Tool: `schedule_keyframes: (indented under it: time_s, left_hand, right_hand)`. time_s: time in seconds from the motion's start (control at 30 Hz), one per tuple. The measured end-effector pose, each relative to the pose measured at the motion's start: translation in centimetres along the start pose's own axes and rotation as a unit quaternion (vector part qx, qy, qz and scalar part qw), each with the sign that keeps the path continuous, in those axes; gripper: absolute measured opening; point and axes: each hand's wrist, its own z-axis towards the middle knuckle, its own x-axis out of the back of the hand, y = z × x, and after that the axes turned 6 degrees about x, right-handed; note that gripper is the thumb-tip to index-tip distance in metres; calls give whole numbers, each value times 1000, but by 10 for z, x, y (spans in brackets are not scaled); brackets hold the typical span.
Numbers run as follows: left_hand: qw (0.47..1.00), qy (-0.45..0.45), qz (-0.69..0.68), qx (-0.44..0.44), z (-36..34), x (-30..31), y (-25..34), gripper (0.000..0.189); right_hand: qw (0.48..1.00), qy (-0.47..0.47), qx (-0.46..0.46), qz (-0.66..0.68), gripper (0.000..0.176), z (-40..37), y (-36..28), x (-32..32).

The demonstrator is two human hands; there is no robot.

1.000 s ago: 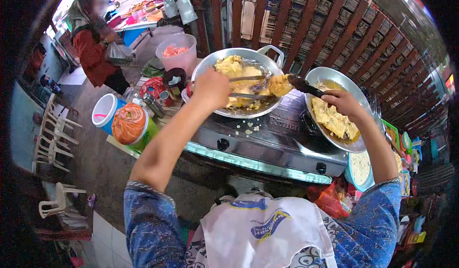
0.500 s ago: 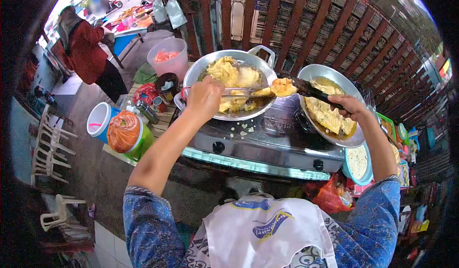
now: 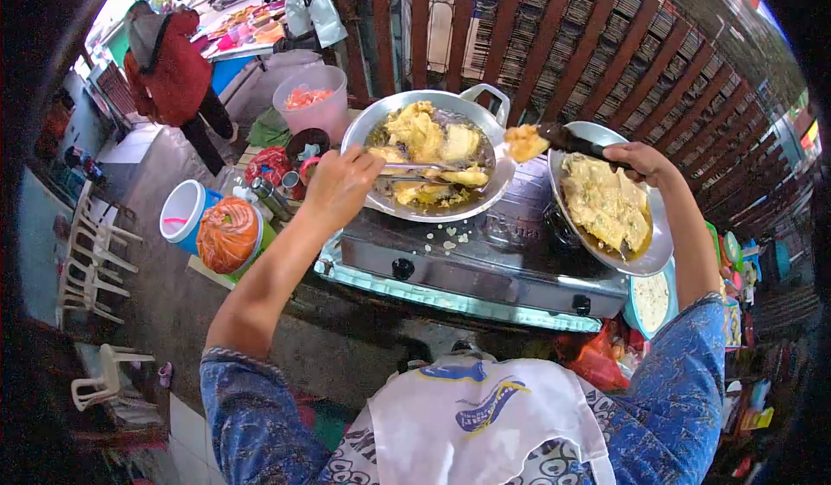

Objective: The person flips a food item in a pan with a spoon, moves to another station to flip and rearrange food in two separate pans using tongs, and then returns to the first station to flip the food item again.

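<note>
My left hand (image 3: 344, 184) is closed on metal tongs (image 3: 411, 169), whose tips reach into the left pan (image 3: 506, 173) beside a fried piece (image 3: 465, 176). Other golden pieces (image 3: 415, 133) lie in the oil there. My right hand (image 3: 640, 163) grips the black handle of a spatula (image 3: 578, 142). A fried piece (image 3: 525, 143) rests at the spatula's far end, between the two pans. Below that hand, the right pan (image 3: 660, 234) holds a wide battered layer (image 3: 602, 199) in oil.
Both pans stand on a stove (image 3: 485, 269). At left are a pink tub (image 3: 333, 109), a blue-white bucket (image 3: 182, 212) and a bag of orange food (image 3: 227, 234). A batter bowl (image 3: 649, 303) is at right. A person (image 3: 173, 78) in red is at upper left.
My left hand and the tongs have shifted left, away from the piece on the spatula. A fried piece now lies by the tongs' tips in the left pan. The person in red has turned.
</note>
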Motion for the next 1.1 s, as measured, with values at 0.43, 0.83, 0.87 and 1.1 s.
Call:
schedule_keyframes:
  time_s: [0.43, 0.83, 0.87, 1.1]
  left_hand:
    - [990, -90, -53, 96, 14, 49, 14, 17]
    - [948, -239, 11, 210, 34, 75, 31, 49]
    - [948, -232, 11, 218, 34, 77, 36, 48]
    - [947, -104, 26, 302, 5, 59, 59, 55]
  right_hand:
    - [960, 53, 70, -266, 59, 17, -53, -63]
    - [938, 64, 90, -329, 66, -2, -82, -92]
    - [938, 63, 92, -328, 65, -4, -81, -90]
    - [914, 179, 195, -306, 78, -65, -30, -78]
